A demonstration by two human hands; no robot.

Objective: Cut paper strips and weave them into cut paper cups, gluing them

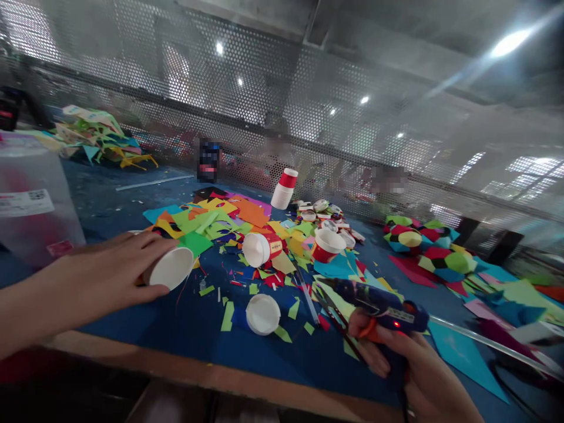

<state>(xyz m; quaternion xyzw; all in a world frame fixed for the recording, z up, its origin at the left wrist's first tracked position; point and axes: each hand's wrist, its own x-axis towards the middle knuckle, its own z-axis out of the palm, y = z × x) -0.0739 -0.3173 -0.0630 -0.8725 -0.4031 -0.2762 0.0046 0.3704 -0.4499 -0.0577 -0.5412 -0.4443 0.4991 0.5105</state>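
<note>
My left hand [127, 270] is wrapped over a white paper cup [171, 267] whose round end faces me, at the left of the blue table. My right hand [396, 358] grips a dark blue hot glue gun [383, 302] with a red light lit on its side. Its nozzle points left over the paper scraps. Beneath the gun lie what look like dark scissors [332, 311], partly hidden, and a clear stick [308, 296]. Between my hands are a small white round cup piece [263, 314], a red-and-white paper cup [255, 249] on its side and another cup [328, 244].
Coloured paper scraps [211, 220] cover the middle. A stack of cups [284, 188] stands behind them. A translucent plastic container [35, 200] is at the left. Paper balls [445, 252] and a blue sheet [467, 355] lie right. A perforated metal screen [247, 82] rises behind the table.
</note>
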